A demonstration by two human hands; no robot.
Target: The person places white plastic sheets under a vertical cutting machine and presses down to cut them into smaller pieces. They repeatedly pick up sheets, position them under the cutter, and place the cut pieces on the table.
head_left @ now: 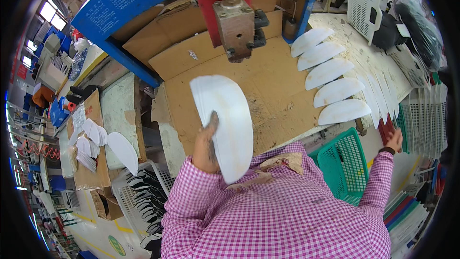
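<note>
A stack of white half-moon sheets (229,124) stands in front of my chest, its layers showing along the straight edge. My left hand (207,146) grips it there, with the thumb lying across the face. Out at the far right, my right hand (395,140) is beside a red panel (386,130), fingers apart and holding nothing that I can make out. Similar white half-moon pieces (334,76) lie in an overlapping row on the bench to the right of the machine. More thin white pieces (378,97) fan out at the bench's right edge.
A blue-framed machine (129,7) with a metal head (238,29) hangs over a cardboard-lined bed (268,86). A green basket (342,163) sits below the bench. On the left table rest other white cut pieces (123,151); crates (366,2) stand at right.
</note>
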